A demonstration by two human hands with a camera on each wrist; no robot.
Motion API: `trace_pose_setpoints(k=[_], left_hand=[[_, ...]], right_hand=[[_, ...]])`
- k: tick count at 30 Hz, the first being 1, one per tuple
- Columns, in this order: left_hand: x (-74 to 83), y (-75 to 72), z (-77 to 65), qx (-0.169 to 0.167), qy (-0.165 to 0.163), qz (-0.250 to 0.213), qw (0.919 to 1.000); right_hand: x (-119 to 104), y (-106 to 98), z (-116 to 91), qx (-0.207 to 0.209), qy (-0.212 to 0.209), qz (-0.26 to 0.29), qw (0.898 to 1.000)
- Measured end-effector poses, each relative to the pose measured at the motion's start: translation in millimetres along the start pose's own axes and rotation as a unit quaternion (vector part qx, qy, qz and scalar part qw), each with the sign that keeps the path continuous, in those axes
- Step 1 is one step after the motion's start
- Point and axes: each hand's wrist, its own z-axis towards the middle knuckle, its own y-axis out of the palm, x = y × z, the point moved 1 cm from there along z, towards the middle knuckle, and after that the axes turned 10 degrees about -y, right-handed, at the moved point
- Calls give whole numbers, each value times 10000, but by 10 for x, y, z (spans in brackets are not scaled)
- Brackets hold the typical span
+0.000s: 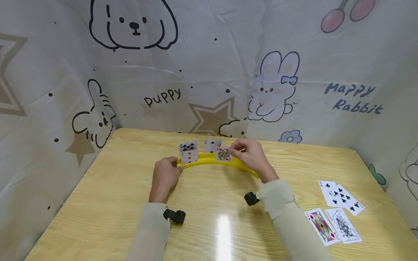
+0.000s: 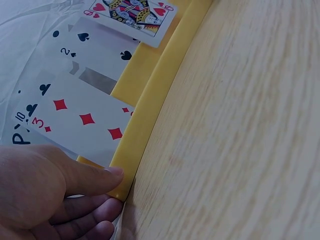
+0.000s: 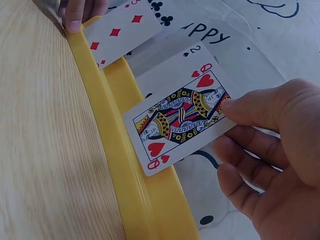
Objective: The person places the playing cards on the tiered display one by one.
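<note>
At the middle of the head view, a curved yellow card rack (image 1: pixel 207 158) stands on the wooden counter (image 1: pixel 114 203). The left hand (image 1: pixel 164 175) grips its left end, thumb against the front rail, fingers bent around the tip. The right hand (image 1: pixel 253 156) pinches the queen of hearts (image 1: pixel 223 154) between thumb and fingers over the rack; whether the card's lower edge touches the groove I cannot tell. The three of diamonds (image 1: pixel 189 156) stands before the ten of clubs (image 1: pixel 188 145) at left; the two of spades (image 1: pixel 211 145) stands behind the queen. Four loose cards (image 1: pixel 322 227) lie at lower right.
</note>
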Motion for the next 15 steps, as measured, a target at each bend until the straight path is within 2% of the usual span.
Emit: trace_pose_setpoints(k=[15], left_hand=[[-16, -3, -23, 66, 85, 11, 9999]], right_hand=[[-55, 203, 108, -41, -166, 202, 9997]])
